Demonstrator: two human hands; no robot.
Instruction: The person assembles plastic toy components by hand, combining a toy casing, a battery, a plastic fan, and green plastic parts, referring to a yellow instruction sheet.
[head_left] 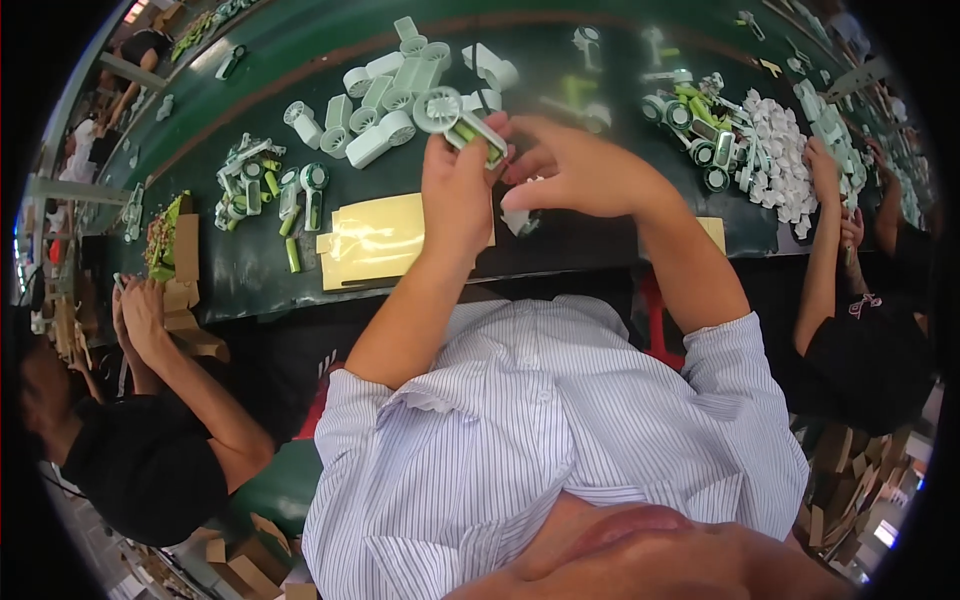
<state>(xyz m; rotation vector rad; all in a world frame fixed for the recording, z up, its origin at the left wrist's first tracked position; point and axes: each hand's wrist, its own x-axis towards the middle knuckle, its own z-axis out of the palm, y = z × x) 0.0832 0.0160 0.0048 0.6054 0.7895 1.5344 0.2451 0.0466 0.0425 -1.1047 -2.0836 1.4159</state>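
Note:
My left hand (460, 195) is closed around a pale green handheld fan housing (438, 108). The housing has a round grille at its top, and a yellow-green cylindrical battery (463, 135) shows in its opened handle. My right hand (590, 172) is close beside the handle with fingers curved and apart; I cannot tell whether its fingertips touch the housing. Just below the right thumb is a small whitish part (519, 218), partly covered. Under my left wrist lie yellow sheets (375, 240) on the dark green table.
Pale green fan housings (385, 95) are heaped at the far side. Fan assemblies with green batteries lie in piles on the left (250, 180) and right (705, 125), beside white parts (775, 150). Co-workers' hands work at the left (145, 310) and right (823, 170).

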